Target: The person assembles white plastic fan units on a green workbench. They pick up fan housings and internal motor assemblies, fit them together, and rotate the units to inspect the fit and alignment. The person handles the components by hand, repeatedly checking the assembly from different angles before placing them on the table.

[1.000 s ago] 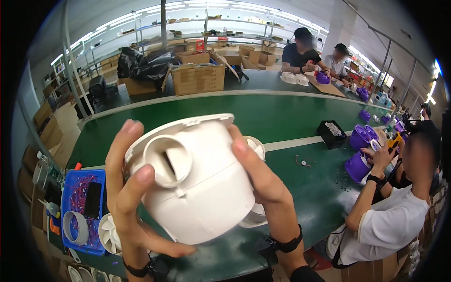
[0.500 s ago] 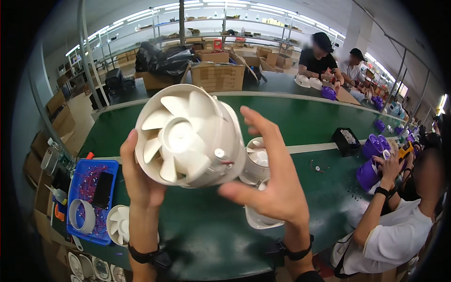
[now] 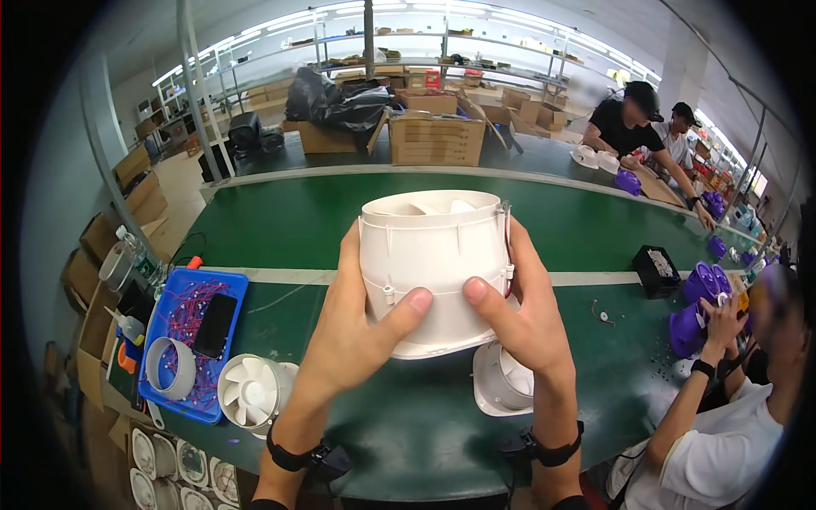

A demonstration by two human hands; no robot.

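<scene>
Turned upright since half a second ago, the white fan housing (image 3: 433, 268) now has its round rim uppermost, above the green counter (image 3: 399, 433). The right hand (image 3: 534, 319), apart from it then, has joined the left hand (image 3: 353, 331); both sets of fingers curve wide around its sides, thumbs in front. At left, a blue tray (image 3: 223, 378) holds red-and-blue wires (image 3: 189, 310), a black slab (image 3: 215, 325) and a pale ring (image 3: 186, 374); at right, a black box (image 3: 654, 285) holds small whitish pieces (image 3: 660, 262).
</scene>
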